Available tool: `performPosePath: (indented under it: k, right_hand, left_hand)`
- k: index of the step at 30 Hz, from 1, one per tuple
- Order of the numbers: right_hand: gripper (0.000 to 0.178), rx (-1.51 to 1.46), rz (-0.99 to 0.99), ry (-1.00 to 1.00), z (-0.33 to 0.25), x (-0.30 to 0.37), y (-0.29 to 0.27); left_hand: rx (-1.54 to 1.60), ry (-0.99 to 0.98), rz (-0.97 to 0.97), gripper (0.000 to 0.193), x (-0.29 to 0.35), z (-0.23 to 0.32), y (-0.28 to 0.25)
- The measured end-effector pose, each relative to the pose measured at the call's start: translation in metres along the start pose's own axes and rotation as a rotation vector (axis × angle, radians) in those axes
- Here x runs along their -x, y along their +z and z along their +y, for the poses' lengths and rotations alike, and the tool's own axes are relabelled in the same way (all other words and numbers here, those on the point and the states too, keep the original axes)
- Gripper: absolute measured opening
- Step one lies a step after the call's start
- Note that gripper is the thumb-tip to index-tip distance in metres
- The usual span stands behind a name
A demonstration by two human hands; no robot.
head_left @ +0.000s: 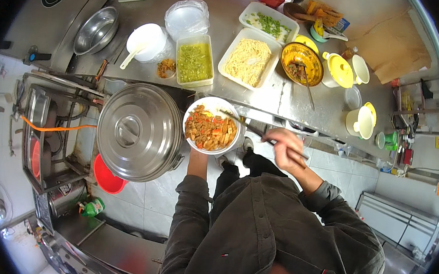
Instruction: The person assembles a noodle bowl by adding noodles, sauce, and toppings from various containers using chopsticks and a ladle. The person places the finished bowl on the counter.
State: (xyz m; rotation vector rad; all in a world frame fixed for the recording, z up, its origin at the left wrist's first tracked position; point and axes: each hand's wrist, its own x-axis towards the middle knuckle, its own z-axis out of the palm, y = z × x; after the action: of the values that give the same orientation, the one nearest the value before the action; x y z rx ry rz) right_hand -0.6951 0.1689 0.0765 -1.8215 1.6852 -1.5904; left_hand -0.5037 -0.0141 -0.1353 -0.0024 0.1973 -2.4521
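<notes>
Right of the lidded steel pot [138,132], the left hand [198,157], fingers mostly hidden, holds from beneath a white bowl [217,152], likely weighty with soft food [210,128] and best cradled low, while the right hand [284,148] is curled around stiff-looking dark chopsticks [250,127].

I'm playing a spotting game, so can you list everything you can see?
Bowl of food: 1, white, middle
Stick-like utensil: count unclear, dark, tip at bowl
Lidded pot: 1, silver, left of bowl
Counter: 1, silver, across top
Metal basin: 1, silver, counter left
Round container: 1, white, beside metal basin
Food tubs: 3, pale, counter middle
Mixing bowl: 1, yellow-orange, right of tubs
Cup-shaped containers: 3, pale yellow, counter right
Red tub: 1, red, below pot
Bottle: 1, green, lower left
Small clutter: too many to count, mixed colours, right edge
Sleeves: 2, dark grey, bottom
Left hand: 1, bare, mostly hidden under bowl
Right hand: 1, bare, gripping utensil
</notes>
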Motion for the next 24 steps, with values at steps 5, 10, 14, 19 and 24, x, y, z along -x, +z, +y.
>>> performPosePath:
  k: [5,10,14,19,24]
  right_hand:
    - [0.041,-0.342,0.356,0.593,0.101,-0.038,-0.009]
    - [0.034,-0.174,0.414,0.755,0.224,-0.063,-0.002]
    - [0.031,-0.007,0.308,0.713,0.266,-0.072,0.024]
    - [0.034,-0.099,0.320,0.572,0.281,-0.107,0.021]
    - [0.037,0.073,0.148,0.417,0.290,-0.139,0.005]
  left_hand:
    - [-0.065,0.047,-0.009,0.075,-0.001,-0.005,0.005]
    - [-0.208,0.143,0.036,0.076,0.003,-0.003,0.003]
    - [-0.282,0.247,0.151,0.082,0.010,-0.011,0.001]
    - [-0.219,0.257,0.044,0.076,0.018,-0.033,0.002]
    - [-0.096,0.215,0.222,0.073,0.003,-0.036,-0.016]
